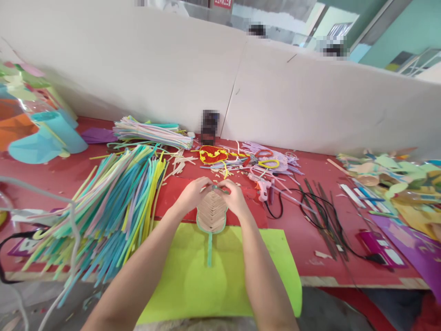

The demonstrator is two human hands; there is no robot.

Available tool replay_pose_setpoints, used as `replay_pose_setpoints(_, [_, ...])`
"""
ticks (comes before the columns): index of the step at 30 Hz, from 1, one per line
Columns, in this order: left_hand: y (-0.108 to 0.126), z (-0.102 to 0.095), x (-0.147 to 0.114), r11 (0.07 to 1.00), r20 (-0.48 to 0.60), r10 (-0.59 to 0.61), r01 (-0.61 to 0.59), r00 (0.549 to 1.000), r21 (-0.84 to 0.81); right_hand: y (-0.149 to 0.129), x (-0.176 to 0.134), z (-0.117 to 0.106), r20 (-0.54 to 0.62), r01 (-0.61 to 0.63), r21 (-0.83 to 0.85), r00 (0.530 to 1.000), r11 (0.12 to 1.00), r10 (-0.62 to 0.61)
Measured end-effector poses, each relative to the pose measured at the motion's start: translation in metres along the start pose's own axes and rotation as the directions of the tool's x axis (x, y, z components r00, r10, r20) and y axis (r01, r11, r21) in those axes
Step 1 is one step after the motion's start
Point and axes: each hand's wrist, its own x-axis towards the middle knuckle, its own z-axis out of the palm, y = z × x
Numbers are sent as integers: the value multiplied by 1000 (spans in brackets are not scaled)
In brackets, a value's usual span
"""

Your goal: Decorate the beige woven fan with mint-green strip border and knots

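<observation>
A leaf-shaped fan [211, 216], beige inside with a pale green pipe-cleaner border and a green stem, lies with its stem toward me. My left hand [193, 194] pinches the far tip of the fan from the left, fingers closed. From the other side my right hand [235, 196] is closed on the same tip, its fingertips nearly meeting those of the left. A bit of green edging shows between them; the exact grip is partly hidden. Beneath the fan are a red sheet [253, 209] and a lime-green sheet [268, 262].
Bundled pipe cleaners [113, 207] cover the left side. Beyond my hands lie a red piece with yellow trim [212, 155] and scissors [265, 161]. A pink glue gun [263, 186] trails a black cord. A purple power strip [382, 248] sits right. A white partition [144, 69] rises behind.
</observation>
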Motion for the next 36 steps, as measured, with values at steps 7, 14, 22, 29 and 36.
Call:
replay_pose_setpoints(7, [1, -4, 0, 996, 15, 62, -63, 998, 58, 0, -1, 1, 20, 31, -13, 999, 999, -30])
replay_pose_setpoints(14, [-1, 0, 0, 994, 0, 34, -34, 999, 105, 4, -1, 1, 21, 87, -63, 996, 994, -86])
replay_pose_setpoints(22, [-1, 2, -1, 990, -11, 6, -4, 1000, 142, 3, 0, 1, 11, 72, -83, 997, 994, -71])
replay_pose_setpoints(29, [2, 3, -2, 996, -1, 36, -36, 999, 86, 6, 1, 2, -3, -109, 12, 994, 994, 109])
replay_pose_setpoints(36, [-2, 10, -1, 998, -26, -24, 25, 999, 59, 0, 0, 6, -39, -102, -12, 994, 995, 102])
